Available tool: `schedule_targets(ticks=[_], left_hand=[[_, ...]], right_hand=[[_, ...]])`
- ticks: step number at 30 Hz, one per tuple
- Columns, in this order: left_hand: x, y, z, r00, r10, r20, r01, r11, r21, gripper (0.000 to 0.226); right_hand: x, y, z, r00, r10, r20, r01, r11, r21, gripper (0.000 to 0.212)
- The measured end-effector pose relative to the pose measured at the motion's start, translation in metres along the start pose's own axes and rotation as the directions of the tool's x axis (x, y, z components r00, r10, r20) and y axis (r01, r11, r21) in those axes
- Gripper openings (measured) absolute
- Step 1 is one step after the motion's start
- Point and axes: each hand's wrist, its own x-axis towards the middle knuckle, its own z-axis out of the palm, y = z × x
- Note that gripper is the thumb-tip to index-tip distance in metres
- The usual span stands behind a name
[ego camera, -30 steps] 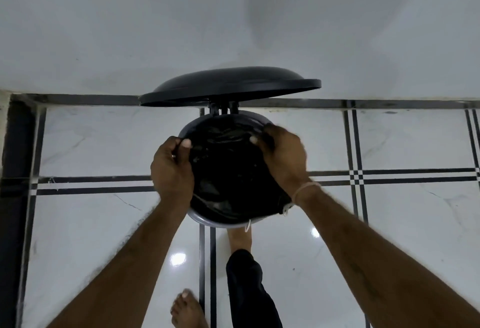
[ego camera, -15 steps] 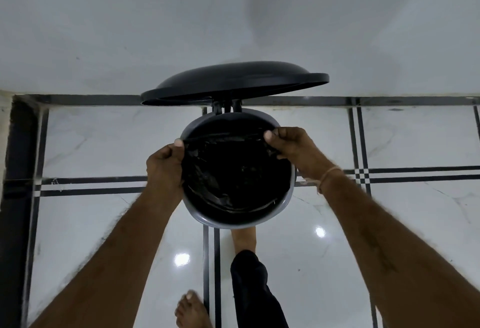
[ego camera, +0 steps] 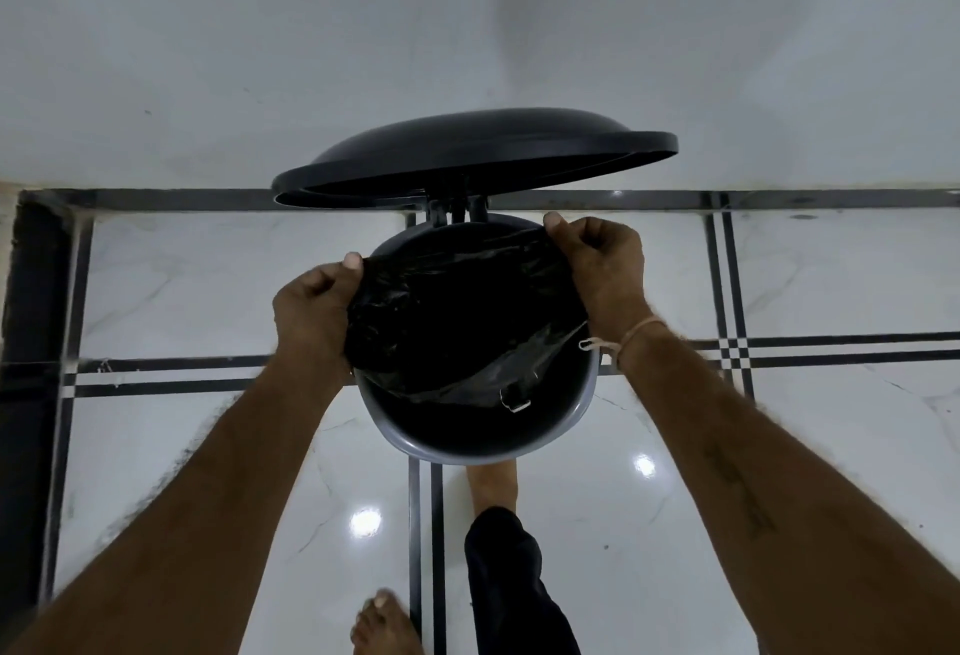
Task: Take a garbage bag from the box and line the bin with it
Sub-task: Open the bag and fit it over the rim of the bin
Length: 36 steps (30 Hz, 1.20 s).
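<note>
A round grey pedal bin (ego camera: pixel 566 428) stands on the floor below me with its black lid (ego camera: pixel 467 155) raised toward the wall. A black garbage bag (ego camera: pixel 457 322) is spread over the bin's mouth, its near edge lifted above the rim. My left hand (ego camera: pixel 311 306) grips the bag's left edge. My right hand (ego camera: pixel 597 265) pinches the bag's far right edge near the hinge. The box is not in view.
White marble floor tiles (ego camera: pixel 805 446) with black inlay stripes surround the bin. A white wall (ego camera: pixel 467 31) rises right behind the lid. My right foot (ego camera: pixel 493 485) is at the bin's base and my left foot (ego camera: pixel 384 623) is nearer me.
Both hands have pulled the bag's edge outward and up, stretching it wider across the bin's mouth. My right hand moved toward the back rim.
</note>
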Motion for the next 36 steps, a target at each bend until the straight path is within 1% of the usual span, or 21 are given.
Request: schedule_targets(ticks=[2,3,6,8,11,12,14,16,17,19,20,21,23,26,28,29,32,34,36], left_hand=[[0.011,0.000,0.006,0.990,0.127,-0.060,-0.122,0.989,0.082,0.023],[0.017,0.002,0.010,0.982,0.166,-0.087,-0.156,0.981,0.116,0.024],[0.035,0.005,0.022,0.961,0.239,-0.139,-0.210,0.958,0.196,0.029],[0.045,0.005,0.029,0.960,0.245,-0.139,-0.214,0.955,0.204,0.030],[0.063,0.005,0.029,0.972,0.199,-0.125,-0.171,0.963,0.207,0.028],[0.068,0.004,0.028,0.978,0.181,-0.107,-0.156,0.964,0.214,0.029],[0.077,0.002,0.023,0.990,0.127,-0.064,-0.109,0.968,0.228,0.031],[0.079,0.002,0.021,0.997,0.062,-0.045,-0.051,0.974,0.220,0.029],[0.078,0.001,0.019,0.999,0.025,-0.038,-0.017,0.978,0.209,0.027],[0.072,0.000,0.016,0.999,-0.048,-0.013,0.050,0.983,0.175,0.026],[0.069,-0.001,0.012,0.997,-0.077,-0.006,0.077,0.986,0.151,0.027],[0.067,-0.003,0.006,0.995,-0.104,0.004,0.103,0.987,0.124,0.029],[0.062,-0.009,-0.005,0.984,-0.173,0.037,0.170,0.983,0.065,0.034],[0.051,-0.024,-0.020,0.959,-0.256,0.119,0.258,0.966,0.002,0.047],[0.047,-0.033,-0.028,0.952,-0.254,0.169,0.263,0.964,-0.035,0.041],[0.046,-0.036,-0.032,0.953,-0.244,0.181,0.254,0.967,-0.035,0.038],[0.040,-0.041,-0.041,0.951,-0.248,0.183,0.255,0.967,-0.017,0.025],[0.035,-0.045,-0.047,0.949,-0.225,0.221,0.238,0.971,-0.033,0.015],[0.027,-0.049,-0.053,0.943,-0.196,0.269,0.226,0.970,-0.085,0.017]], right_hand=[[0.010,0.001,0.005,0.997,-0.026,-0.072,0.018,0.994,-0.108,0.042],[0.015,0.002,0.008,0.995,-0.036,-0.093,0.022,0.989,-0.149,0.041],[0.030,0.000,0.014,0.992,-0.033,-0.124,0.003,0.973,-0.231,0.043],[0.041,0.001,0.015,0.993,-0.023,-0.119,-0.008,0.967,-0.254,0.042],[0.056,0.009,0.018,0.995,0.049,-0.088,-0.067,0.972,-0.226,0.043],[0.059,0.010,0.018,0.995,0.082,-0.060,-0.092,0.977,-0.191,0.045],[0.069,0.015,0.017,0.986,0.166,0.025,-0.162,0.977,-0.137,0.045],[0.070,0.016,0.010,0.962,0.238,0.135,-0.210,0.958,-0.193,0.034],[0.068,0.017,0.007,0.946,0.273,0.174,-0.240,0.953,-0.187,0.032],[0.063,0.021,-0.002,0.920,0.355,0.166,-0.349,0.935,-0.061,0.053],[0.059,0.024,-0.008,0.912,0.375,0.168,-0.379,0.925,-0.013,0.059],[0.055,0.026,-0.013,0.902,0.394,0.176,-0.399,0.917,-0.005,0.061],[0.047,0.030,-0.023,0.893,0.405,0.193,-0.415,0.910,0.009,0.058],[0.038,0.036,-0.036,0.897,0.394,0.200,-0.417,0.904,0.091,0.052],[0.029,0.034,-0.041,0.896,0.386,0.219,-0.414,0.905,0.098,0.037],[0.024,0.033,-0.043,0.894,0.386,0.227,-0.414,0.906,0.089,0.033],[0.012,0.033,-0.049,0.909,0.374,0.184,-0.394,0.915,0.087,0.034],[0.006,0.032,-0.050,0.914,0.375,0.156,-0.392,0.915,0.100,0.034],[-0.002,0.036,-0.053,0.912,0.381,0.152,-0.399,0.909,0.117,0.032]])
